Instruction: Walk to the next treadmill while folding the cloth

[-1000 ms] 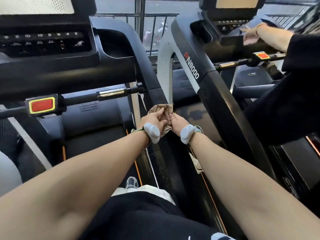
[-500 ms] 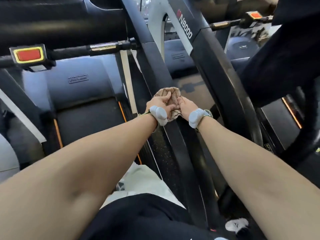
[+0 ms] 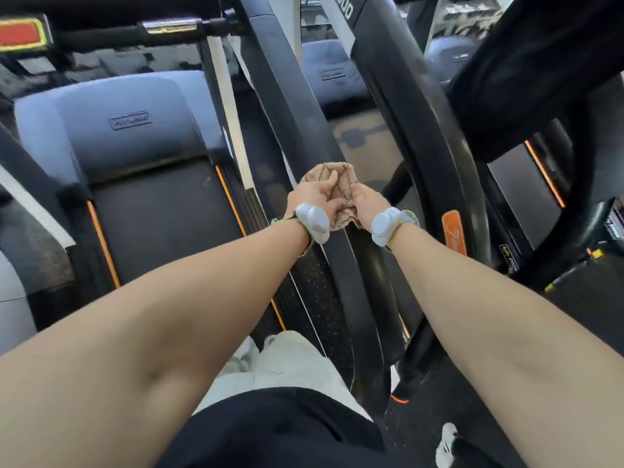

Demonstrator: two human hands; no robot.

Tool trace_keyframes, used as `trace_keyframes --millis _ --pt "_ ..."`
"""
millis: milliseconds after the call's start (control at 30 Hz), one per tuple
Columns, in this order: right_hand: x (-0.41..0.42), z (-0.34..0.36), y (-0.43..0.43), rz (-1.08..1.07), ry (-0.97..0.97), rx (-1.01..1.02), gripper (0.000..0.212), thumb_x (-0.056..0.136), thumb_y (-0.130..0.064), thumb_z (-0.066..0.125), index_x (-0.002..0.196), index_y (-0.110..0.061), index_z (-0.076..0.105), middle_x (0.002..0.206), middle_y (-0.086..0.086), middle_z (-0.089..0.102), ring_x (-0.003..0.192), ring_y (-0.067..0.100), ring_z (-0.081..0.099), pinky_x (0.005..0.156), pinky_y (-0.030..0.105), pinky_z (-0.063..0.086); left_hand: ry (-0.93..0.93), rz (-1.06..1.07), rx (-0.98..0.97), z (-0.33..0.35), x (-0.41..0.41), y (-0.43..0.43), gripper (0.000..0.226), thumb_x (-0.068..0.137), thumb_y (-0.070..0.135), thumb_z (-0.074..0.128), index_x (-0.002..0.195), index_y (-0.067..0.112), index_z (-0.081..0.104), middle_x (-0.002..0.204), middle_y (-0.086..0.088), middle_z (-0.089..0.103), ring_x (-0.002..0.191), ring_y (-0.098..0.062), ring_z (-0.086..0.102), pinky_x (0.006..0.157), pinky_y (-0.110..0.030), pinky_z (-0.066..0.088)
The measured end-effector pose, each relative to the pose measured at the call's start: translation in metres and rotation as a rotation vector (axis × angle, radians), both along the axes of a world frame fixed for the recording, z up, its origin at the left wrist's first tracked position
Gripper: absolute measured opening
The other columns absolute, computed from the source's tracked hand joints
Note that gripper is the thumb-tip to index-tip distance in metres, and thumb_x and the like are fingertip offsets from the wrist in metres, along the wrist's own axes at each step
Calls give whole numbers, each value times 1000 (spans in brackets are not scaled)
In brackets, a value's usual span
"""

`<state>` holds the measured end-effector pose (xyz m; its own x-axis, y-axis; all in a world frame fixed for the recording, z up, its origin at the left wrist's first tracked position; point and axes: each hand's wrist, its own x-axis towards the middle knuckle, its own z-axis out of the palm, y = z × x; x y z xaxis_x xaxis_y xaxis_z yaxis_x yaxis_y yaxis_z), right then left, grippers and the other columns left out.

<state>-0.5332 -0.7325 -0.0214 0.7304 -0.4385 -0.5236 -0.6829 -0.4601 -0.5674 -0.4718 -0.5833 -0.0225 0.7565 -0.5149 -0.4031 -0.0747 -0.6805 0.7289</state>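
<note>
A crumpled brown cloth [image 3: 342, 179] is wrapped over the black slanted upright [image 3: 290, 106] of a treadmill. My left hand [image 3: 312, 194] grips the cloth from the left, fingers laid over it. My right hand [image 3: 366, 201] grips it from the right, thumb tucked into the folds. Both hands sit side by side on the upright, and each wrist carries a pale grey band.
The left treadmill's belt [image 3: 162, 224] with orange edge strips lies to the left, under a handlebar with a red stop button [image 3: 20, 33]. A second treadmill's upright [image 3: 415, 130] stands to the right. Another person's dark sleeve [image 3: 526, 62] hangs at the upper right.
Both hands have slid the cloth down the upright, closer to its base. My view has tilted downward, so the consoles and the other person's hand have left the frame.
</note>
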Motion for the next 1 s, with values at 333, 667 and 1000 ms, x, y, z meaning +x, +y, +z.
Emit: trace_keyframes --millis 333,667,1000 --pt "-93 -42 -29 12 40 9 68 84 -79 19 124 -42 60 111 -6 73 109 26 67 105 52 50 -25 33 24 -4 -99 -9 56 97 46 59 149 53 38 158 -2 42 141 -31 44 108 -30 40" --pt "-193 -28 -21 -23 21 174 46 109 -45 36 142 -21 57 120 2 68 117 25 63 101 34 48 -22 128 13 -21 -202 -18 55 96 38 65 146 51 45 146 0 59 134 -24 53 110 -31 44" --pt "-268 -61 -29 10 85 230 47 109 -43 36 153 -31 46 139 5 64 128 28 60 112 45 47 97 243 -42 -48 -285 -21 47 93 27 67 132 51 60 127 7 71 117 -18 65 102 -27 51"
